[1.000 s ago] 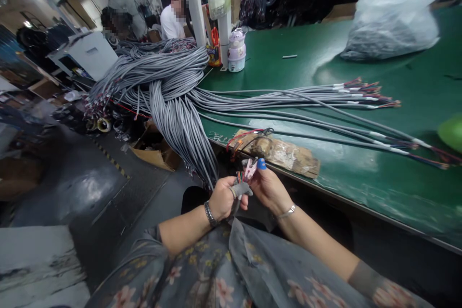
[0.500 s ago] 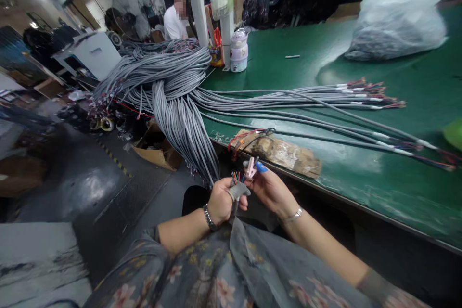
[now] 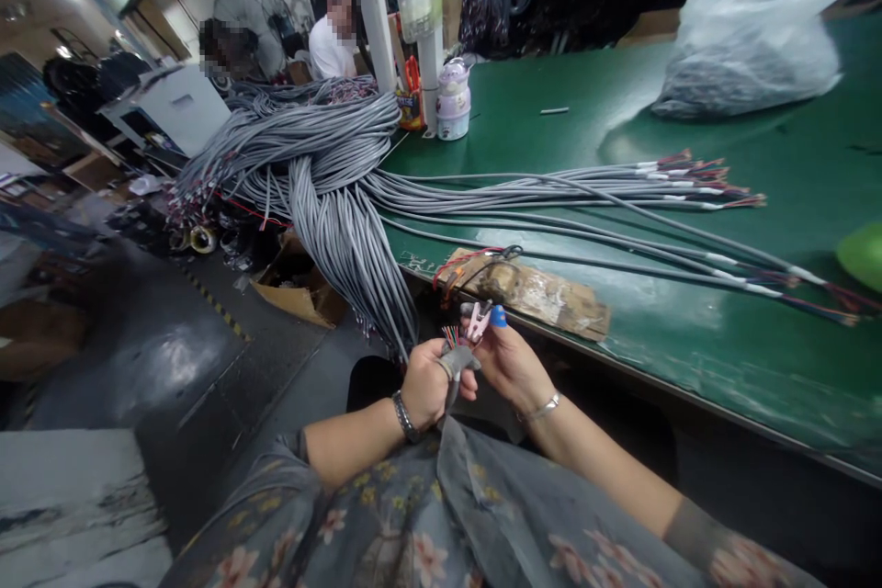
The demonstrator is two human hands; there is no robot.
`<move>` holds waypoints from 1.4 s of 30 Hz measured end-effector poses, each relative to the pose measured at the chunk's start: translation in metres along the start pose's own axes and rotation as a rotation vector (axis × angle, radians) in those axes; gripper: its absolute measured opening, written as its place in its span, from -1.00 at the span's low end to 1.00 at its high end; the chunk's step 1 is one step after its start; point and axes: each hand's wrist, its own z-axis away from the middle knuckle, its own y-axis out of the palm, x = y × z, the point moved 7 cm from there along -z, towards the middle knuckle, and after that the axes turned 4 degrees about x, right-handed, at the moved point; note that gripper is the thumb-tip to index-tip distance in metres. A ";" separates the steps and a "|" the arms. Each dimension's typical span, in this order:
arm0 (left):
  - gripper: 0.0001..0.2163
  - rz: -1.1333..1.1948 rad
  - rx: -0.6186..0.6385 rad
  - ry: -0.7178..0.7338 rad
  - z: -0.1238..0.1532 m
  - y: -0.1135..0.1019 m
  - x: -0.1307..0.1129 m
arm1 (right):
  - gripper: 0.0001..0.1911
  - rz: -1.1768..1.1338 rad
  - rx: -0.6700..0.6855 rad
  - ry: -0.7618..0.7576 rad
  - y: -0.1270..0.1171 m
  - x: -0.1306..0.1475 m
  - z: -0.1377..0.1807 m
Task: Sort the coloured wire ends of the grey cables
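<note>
My left hand [image 3: 425, 383] is closed near my lap around a grey cable [image 3: 452, 397]. A short fan of thin coloured wires [image 3: 450, 336] sticks up from it. A grey wrap [image 3: 460, 362] covers what looks like the left thumb. Close on the right, my right hand [image 3: 511, 367] pinches a small pale pink clip-like tool [image 3: 477, 322], its jaws beside the wires. Whether the tool touches a wire is too small to tell. A blue cover [image 3: 497, 316] sits on one right fingertip.
A large bundle of grey cables [image 3: 344, 133] drapes over the corner of the green table [image 3: 661, 294]. More cables with stripped ends [image 3: 689, 179] lie across it. A worn wooden block [image 3: 551, 299] rests at the near edge; a plastic bag [image 3: 751, 41] stands behind. A co-worker [image 3: 332, 41] is beyond.
The pink tool has turned slightly and its two arms now show spread apart. My right hand has shifted a little left; the left hand still grips the cable.
</note>
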 end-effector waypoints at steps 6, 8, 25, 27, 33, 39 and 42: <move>-0.57 0.012 -0.021 -0.017 0.002 -0.004 0.001 | -0.52 -0.056 -0.013 0.024 -0.003 -0.007 0.000; -0.57 0.015 -0.029 -0.003 0.003 -0.006 0.002 | -0.49 -0.054 0.010 0.042 -0.002 -0.007 0.001; -0.72 -0.492 -0.047 0.560 0.007 -0.014 -0.038 | -0.51 0.233 -0.106 -0.128 0.001 0.012 0.011; -0.72 -0.491 -0.051 0.551 0.006 -0.015 -0.036 | -0.49 0.280 -0.167 -0.205 -0.004 0.018 0.014; -0.74 -0.543 -0.035 0.535 0.008 -0.011 -0.039 | -0.48 0.240 -0.095 -0.150 -0.006 0.012 0.007; -0.75 -0.562 -0.035 0.486 0.006 -0.011 -0.037 | -0.56 0.024 -0.035 -0.002 -0.005 0.000 -0.002; -0.75 -0.556 -0.027 0.484 0.005 -0.012 -0.034 | -0.60 -0.012 -0.052 -0.019 -0.006 -0.001 -0.003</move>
